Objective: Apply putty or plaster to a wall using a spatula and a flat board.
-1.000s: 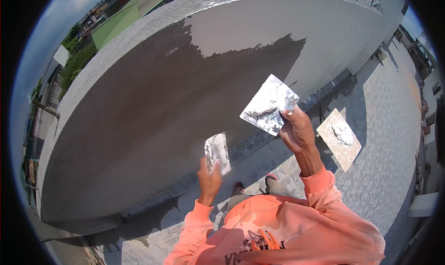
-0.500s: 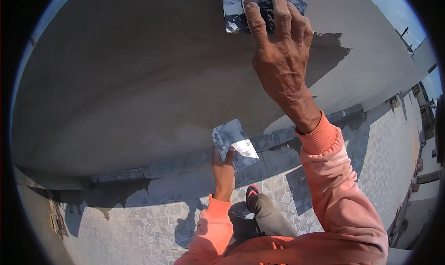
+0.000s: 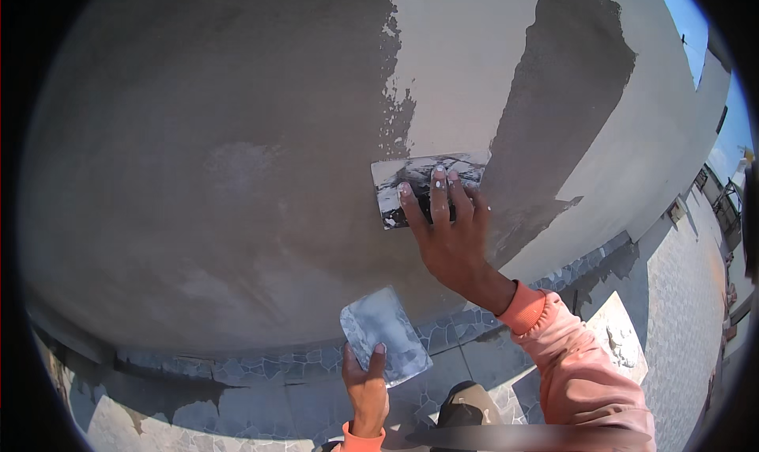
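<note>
My right hand (image 3: pixel 452 234) presses a wide, putty-smeared scraper (image 3: pixel 387 203) flat against the wall (image 3: pixel 237 96), fingers spread over its back. Right above the blade runs a pale, smooth strip (image 3: pixel 466 64) about as wide as the scraper, with a ragged left edge. A darker grey band (image 3: pixel 569 64) lies to its right. Lower down, my left hand (image 3: pixel 368 393) grips a second flat scraper (image 3: pixel 387 333) by its lower corner, thumb on the face. That plate carries a whitish film and is held in front of the wall's foot.
A pale board (image 3: pixel 621 337) with grey-white paste on it lies beyond my right sleeve. Stone-patterned paving (image 3: pixel 684 317) stretches along the wall, partly in shadow. My knee (image 3: pixel 466 404) shows at the bottom. Structures and sky stand at the far right.
My right hand has come down the wall with its scraper, and the pale strip now shows above it. My left hand and its plate sit lower in view. The paste board has come into sight.
</note>
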A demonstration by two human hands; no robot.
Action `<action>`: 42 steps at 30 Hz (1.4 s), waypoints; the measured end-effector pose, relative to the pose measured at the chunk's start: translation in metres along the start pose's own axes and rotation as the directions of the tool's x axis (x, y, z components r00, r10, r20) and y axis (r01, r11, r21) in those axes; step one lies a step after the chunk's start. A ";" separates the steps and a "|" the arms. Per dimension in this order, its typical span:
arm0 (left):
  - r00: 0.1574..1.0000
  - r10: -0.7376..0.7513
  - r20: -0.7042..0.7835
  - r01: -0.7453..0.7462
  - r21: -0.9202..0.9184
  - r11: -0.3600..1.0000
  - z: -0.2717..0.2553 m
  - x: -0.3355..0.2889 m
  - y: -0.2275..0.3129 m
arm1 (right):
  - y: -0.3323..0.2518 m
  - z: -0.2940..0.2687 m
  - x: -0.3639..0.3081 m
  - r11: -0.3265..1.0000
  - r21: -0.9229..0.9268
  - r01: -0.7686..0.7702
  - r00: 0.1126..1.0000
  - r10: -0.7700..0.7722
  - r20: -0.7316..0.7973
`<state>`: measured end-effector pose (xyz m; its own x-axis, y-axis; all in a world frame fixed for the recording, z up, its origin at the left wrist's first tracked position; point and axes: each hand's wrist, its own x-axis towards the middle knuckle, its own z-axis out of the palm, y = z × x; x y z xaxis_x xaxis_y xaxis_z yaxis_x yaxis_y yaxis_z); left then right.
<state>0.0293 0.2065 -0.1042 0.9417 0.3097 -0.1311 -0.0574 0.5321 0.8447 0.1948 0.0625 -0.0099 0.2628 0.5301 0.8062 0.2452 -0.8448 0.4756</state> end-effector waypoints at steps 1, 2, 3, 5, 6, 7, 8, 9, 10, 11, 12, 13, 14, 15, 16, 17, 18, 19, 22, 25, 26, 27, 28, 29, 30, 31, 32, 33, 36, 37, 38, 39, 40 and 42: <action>0.999 0.033 0.012 -0.033 -0.006 0.999 -0.005 0.003 -0.011 | -0.005 0.003 -0.011 1.000 0.007 0.012 1.000 -0.012 0.003; 0.999 0.045 0.018 -0.044 -0.021 0.999 -0.010 0.006 -0.022 | -0.008 0.004 -0.022 1.000 -0.006 0.011 0.999 -0.011 -0.031; 0.998 0.056 0.014 -0.055 -0.033 0.998 -0.016 0.008 -0.033 | -0.012 0.005 -0.032 0.999 0.045 -0.005 1.000 0.004 0.013; 0.994 0.099 0.042 -0.098 -0.033 0.995 -0.021 0.013 -0.040 | 0.000 -0.004 -0.023 0.996 0.088 -0.015 1.000 0.013 0.021; 0.991 0.116 0.062 -0.115 -0.022 0.993 -0.029 0.016 -0.048 | 0.003 -0.011 -0.022 0.988 0.153 -0.028 0.999 0.022 0.042; 0.986 0.149 0.076 -0.148 -0.029 0.989 -0.032 0.017 -0.053 | 0.007 -0.022 -0.019 0.977 0.208 -0.041 0.997 0.027 0.069; 0.983 0.159 0.088 -0.158 -0.016 0.987 -0.035 0.018 -0.059 | 0.012 -0.033 -0.013 0.980 0.198 -0.037 0.999 0.030 0.036; 0.982 0.168 0.089 -0.169 0.000 0.986 -0.037 0.016 -0.063 | 0.021 -0.049 0.002 0.972 0.234 -0.016 0.999 0.007 0.042; 0.976 0.198 0.092 -0.198 -0.004 0.980 -0.040 0.017 -0.066 | 0.030 -0.061 0.018 0.964 0.267 0.004 0.999 -0.017 0.048; 0.975 0.199 0.097 -0.201 0.015 0.980 -0.042 0.020 -0.070 | 0.043 -0.067 0.041 0.983 0.163 0.086 0.985 -0.059 -0.164; 0.976 0.197 0.095 -0.201 0.033 0.979 -0.043 0.021 -0.070 | 0.055 -0.072 0.067 0.990 0.113 0.080 0.967 -0.050 -0.248; 0.971 0.218 0.096 -0.222 0.030 0.975 -0.042 0.021 -0.070 | 0.073 -0.074 0.096 0.994 0.080 0.081 0.934 -0.048 -0.355; 0.967 0.229 0.108 -0.232 0.019 0.972 -0.043 0.020 -0.070 | 0.087 -0.075 0.125 0.997 0.029 0.065 0.914 -0.047 -0.404; 0.964 0.236 0.125 -0.239 0.005 0.971 -0.041 0.018 -0.069 | 0.107 -0.073 0.158 0.998 0.010 0.063 0.893 -0.052 -0.448; 0.962 0.254 0.101 -0.256 0.008 0.967 -0.044 0.016 -0.069 | 0.116 -0.067 0.190 0.999 0.030 0.033 0.875 -0.014 -0.485; 0.967 0.243 0.076 -0.243 -0.002 0.970 -0.046 0.015 -0.070 | 0.121 -0.066 0.217 0.999 0.037 -0.035 0.892 0.048 -0.449; 0.971 0.227 0.068 -0.227 -0.015 0.974 -0.044 0.015 -0.070 | 0.140 -0.059 0.242 0.998 -0.049 -0.043 0.851 0.011 -0.526; 0.968 0.230 0.097 -0.229 -0.021 0.973 -0.033 0.015 -0.070 | 0.182 -0.028 0.275 1.000 0.024 -0.014 0.919 0.022 -0.394; 0.971 0.229 0.068 -0.232 0.035 0.972 -0.029 0.015 -0.071 | 0.198 -0.022 0.315 0.993 0.116 -0.035 0.913 0.079 -0.399; 0.957 0.289 0.016 -0.289 0.050 0.956 -0.035 0.013 -0.073 | 0.161 -0.033 0.313 0.973 0.213 -0.085 0.969 0.131 -0.211; 0.957 0.291 -0.004 -0.290 0.044 0.956 -0.039 0.012 -0.073 | 0.141 -0.051 0.301 0.937 0.316 -0.147 0.983 0.173 -0.057; 0.958 0.286 0.005 -0.286 0.033 0.958 -0.037 0.013 -0.075 | 0.140 -0.060 0.293 0.897 0.377 -0.230 0.973 0.206 0.103; 0.957 0.289 0.006 -0.289 0.033 0.957 -0.034 0.013 -0.077 | 0.145 -0.059 0.295 0.970 0.170 -0.173 0.979 0.149 0.141; 0.955 0.294 0.034 -0.295 0.042 0.955 -0.030 0.012 -0.077 | 0.145 -0.058 0.283 0.970 0.169 -0.173 0.979 0.150 0.137; 0.953 0.299 0.052 -0.301 0.054 0.952 -0.029 0.010 -0.076 | 0.139 -0.055 0.264 0.999 0.048 -0.023 0.986 0.031 -0.166; 0.952 0.302 0.048 -0.305 0.052 0.951 -0.026 0.008 -0.075 | 0.132 -0.057 0.246 0.990 -0.117 0.083 0.891 -0.127 -0.435; 0.952 0.303 0.041 -0.305 0.054 0.951 -0.022 0.006 -0.075 | 0.120 -0.064 0.233 0.996 -0.051 0.066 0.929 -0.080 -0.360; 0.952 0.303 0.030 -0.305 0.058 0.951 -0.022 0.003 -0.073 | 0.108 -0.070 0.221 0.996 -0.019 0.082 0.944 -0.084 -0.318; 0.965 0.261 -0.004 -0.261 0.050 0.964 -0.012 0.001 -0.071 | 0.097 -0.058 0.180 0.983 -0.137 0.126 0.875 -0.175 -0.451; 0.966 0.260 0.002 -0.260 0.049 0.964 -0.012 0.000 -0.071 | 0.086 -0.061 0.166 0.981 -0.137 0.135 0.878 -0.183 -0.442; 0.959 0.282 0.036 -0.282 0.003 0.959 -0.013 0.000 -0.070 | 0.076 -0.062 0.152 0.979 -0.138 0.151 0.867 -0.198 -0.457; 0.950 0.303 0.071 -0.301 -0.043 0.953 -0.011 -0.001 -0.071 | 0.071 -0.063 0.136 0.979 -0.143 0.146 0.869 -0.196 -0.454; 0.950 0.304 0.075 -0.302 -0.038 0.953 -0.013 0.000 -0.068 | 0.062 -0.061 0.123 0.980 -0.127 0.156 0.875 -0.196 -0.443; 0.955 0.282 0.088 -0.284 0.010 0.959 -0.015 0.004 -0.065 | 0.049 -0.060 0.102 0.982 -0.114 0.153 0.886 -0.187 -0.424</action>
<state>0.0316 0.1845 -0.1673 0.9124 0.3771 0.1588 -0.3196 0.4145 0.8520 0.1773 0.0709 0.1164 -0.2084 0.5971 0.7747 0.1740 -0.7568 0.6301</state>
